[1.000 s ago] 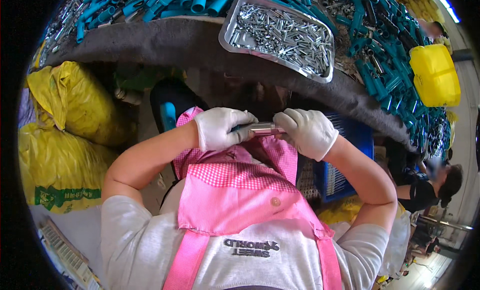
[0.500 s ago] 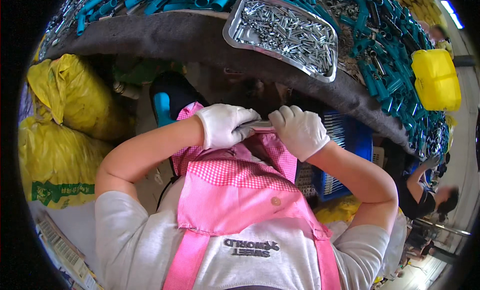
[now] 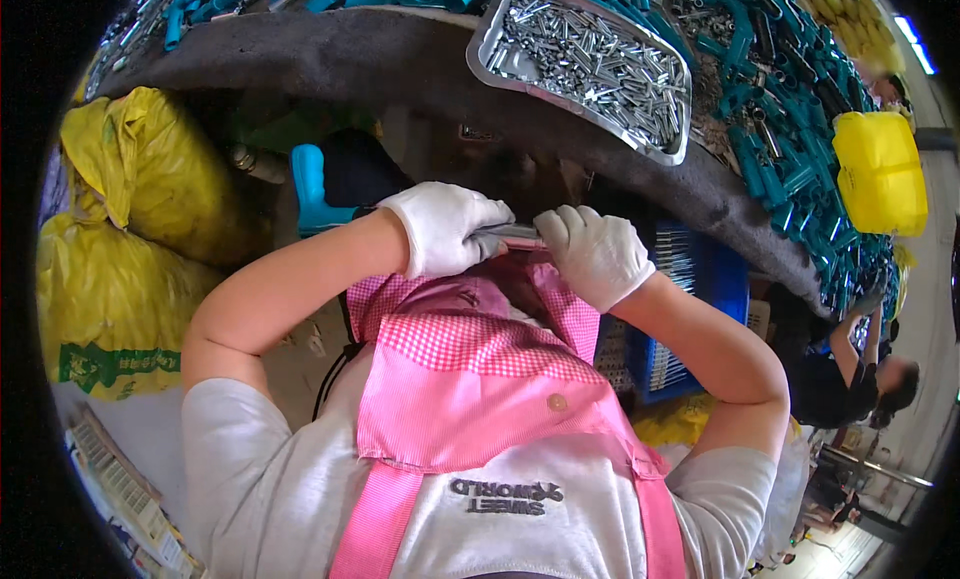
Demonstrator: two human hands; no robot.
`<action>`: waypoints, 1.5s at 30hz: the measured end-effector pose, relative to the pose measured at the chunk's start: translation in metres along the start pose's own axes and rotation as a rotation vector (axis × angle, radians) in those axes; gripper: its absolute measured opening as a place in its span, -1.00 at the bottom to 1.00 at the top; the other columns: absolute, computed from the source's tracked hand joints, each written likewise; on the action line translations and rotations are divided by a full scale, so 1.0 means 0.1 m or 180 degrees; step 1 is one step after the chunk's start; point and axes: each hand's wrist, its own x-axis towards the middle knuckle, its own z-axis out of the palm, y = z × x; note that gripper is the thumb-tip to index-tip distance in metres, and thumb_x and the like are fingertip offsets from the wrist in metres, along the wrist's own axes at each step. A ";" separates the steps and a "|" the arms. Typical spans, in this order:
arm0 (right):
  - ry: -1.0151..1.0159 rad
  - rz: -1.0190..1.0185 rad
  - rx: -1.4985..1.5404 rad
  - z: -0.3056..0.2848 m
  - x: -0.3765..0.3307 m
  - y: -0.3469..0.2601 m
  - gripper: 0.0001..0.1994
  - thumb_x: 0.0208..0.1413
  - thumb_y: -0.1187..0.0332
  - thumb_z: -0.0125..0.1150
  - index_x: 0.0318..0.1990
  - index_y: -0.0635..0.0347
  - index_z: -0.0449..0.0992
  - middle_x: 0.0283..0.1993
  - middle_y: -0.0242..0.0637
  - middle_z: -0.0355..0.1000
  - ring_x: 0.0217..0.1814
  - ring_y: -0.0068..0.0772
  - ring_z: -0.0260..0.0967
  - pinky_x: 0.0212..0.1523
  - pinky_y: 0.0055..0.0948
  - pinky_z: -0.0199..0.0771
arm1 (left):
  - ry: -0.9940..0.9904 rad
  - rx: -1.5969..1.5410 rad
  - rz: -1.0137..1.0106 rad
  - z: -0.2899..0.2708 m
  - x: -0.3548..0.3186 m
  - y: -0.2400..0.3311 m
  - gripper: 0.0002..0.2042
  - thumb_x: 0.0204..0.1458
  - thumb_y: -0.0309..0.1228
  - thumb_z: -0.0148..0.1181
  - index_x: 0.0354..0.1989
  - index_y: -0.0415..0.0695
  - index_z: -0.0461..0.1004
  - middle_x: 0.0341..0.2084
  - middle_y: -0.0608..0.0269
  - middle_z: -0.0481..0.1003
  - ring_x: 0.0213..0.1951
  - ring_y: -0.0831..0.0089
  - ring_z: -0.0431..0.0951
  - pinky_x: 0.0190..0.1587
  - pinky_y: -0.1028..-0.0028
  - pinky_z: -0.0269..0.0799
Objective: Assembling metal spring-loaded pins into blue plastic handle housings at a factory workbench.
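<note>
A short silvery metal piece (image 3: 520, 233), tube- or bar-like, spans the gap between my hands above the pink apron (image 3: 470, 354). My left hand (image 3: 445, 229), in a white glove, is closed around its left end. On the other end, the gloved fingers of my right hand (image 3: 595, 254) are curled. Most of the piece is hidden by the gloves, so its exact kind cannot be made out. Just left of my left wrist shows an L-shaped teal part (image 3: 312, 194) beside something black.
Ahead is a dark-edged workbench (image 3: 300, 54) with a metal tray (image 3: 484, 61) of small silvery pins and heaps of teal parts (image 3: 775, 169). A yellow container (image 3: 880, 174) stands at right. Yellow sacks (image 3: 130, 289) are at left, a blue crate (image 3: 670, 309) under the bench. Another person (image 3: 855, 379) works at far right.
My hands keep hold of the metal piece, slightly higher in view. The teal part beside my left wrist now shows upright and more fully. The view has shifted a little.
</note>
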 end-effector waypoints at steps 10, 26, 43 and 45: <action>-0.1366 0.0796 0.3062 0.12 -0.10 0.06 -0.80 0.11 0.23 0.01 -0.21 0.15 0.33 -0.53 -0.35 0.31 -0.56 -0.40 0.32 -0.55 -0.40 0.35 | 0.0447 0.0436 0.0663 0.15 -0.06 -0.02 -0.75 -0.12 -0.34 0.11 -0.25 -0.14 0.45 -0.55 0.08 0.43 -0.47 0.14 0.48 -0.45 0.21 0.39; -0.1162 0.0733 0.0661 -0.02 0.13 -0.13 -0.71 0.04 0.25 0.03 -0.14 0.23 0.30 -0.40 0.06 0.45 -0.29 0.08 0.43 -0.34 -0.10 0.41 | 0.0520 0.0840 0.0378 0.22 -0.09 -0.09 -0.75 -0.10 -0.31 0.11 -0.23 -0.12 0.44 -0.46 0.23 0.47 -0.37 0.31 0.51 -0.33 0.34 0.44; -0.2962 0.1038 0.4448 -0.04 -0.05 -0.06 -0.63 0.16 0.02 -0.05 -0.25 0.18 0.34 -0.58 -0.30 0.29 -0.55 -0.43 0.30 -0.53 -0.47 0.32 | 0.1350 0.1222 0.1686 0.13 -0.29 -0.04 -0.78 -0.16 -0.39 0.12 -0.30 -0.16 0.46 -0.56 0.33 0.40 -0.54 0.46 0.42 -0.52 0.46 0.38; -0.2894 0.1170 0.5200 0.04 -0.10 -0.09 -0.67 0.17 0.06 -0.05 -0.23 0.18 0.33 -0.56 -0.32 0.30 -0.54 -0.44 0.30 -0.52 -0.47 0.32 | 0.1467 0.1047 0.1770 0.10 -0.33 -0.04 -0.75 -0.17 -0.43 0.13 -0.25 -0.17 0.46 -0.56 0.30 0.41 -0.53 0.40 0.44 -0.51 0.42 0.40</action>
